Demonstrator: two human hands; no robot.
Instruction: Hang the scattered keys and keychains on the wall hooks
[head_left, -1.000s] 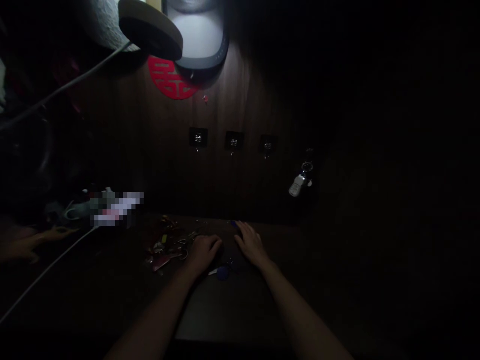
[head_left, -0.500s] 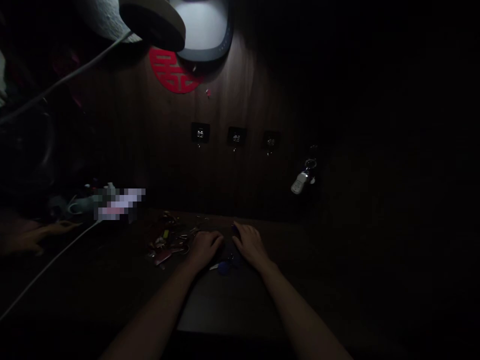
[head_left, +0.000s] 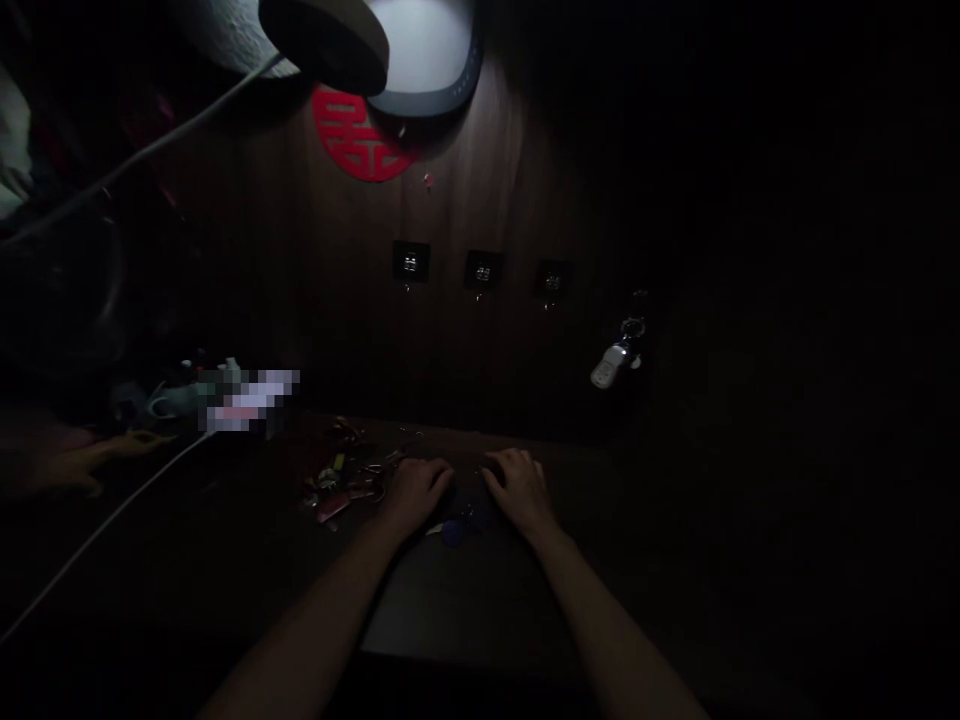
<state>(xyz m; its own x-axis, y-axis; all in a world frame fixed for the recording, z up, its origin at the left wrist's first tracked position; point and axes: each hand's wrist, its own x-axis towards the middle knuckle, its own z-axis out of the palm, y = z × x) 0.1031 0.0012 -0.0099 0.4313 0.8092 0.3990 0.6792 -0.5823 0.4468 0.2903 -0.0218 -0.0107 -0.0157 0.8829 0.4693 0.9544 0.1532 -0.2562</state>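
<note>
In the head view my left hand (head_left: 417, 494) rests palm down on the dark desk, beside a pile of keys and small trinkets (head_left: 341, 490). Its thumb and forefinger are apart, and nothing shows between them. My right hand (head_left: 520, 486) lies a little to the right, fingers bent loosely downward, thumb apart, with no held thing visible. Between and just below both hands is a key with a blue head (head_left: 451, 533), its pale blade pointing left. In the pile I make out a yellow tag (head_left: 339, 462) and a reddish piece (head_left: 333, 508). Dim light blurs the fingertips.
Three dark square hooks (head_left: 484, 270) line the wooden back panel; a pale fob (head_left: 609, 366) hangs right of them. A lamp head (head_left: 330, 45) and a red round paper cutting (head_left: 360, 145) are above. A white cable (head_left: 112, 522) crosses the left side, near a pixelated bright object (head_left: 251, 402).
The view has shifted slightly, so the scene sits further right. My right hand has moved a little away from my left. A blue bit at its fingertips no longer shows.
</note>
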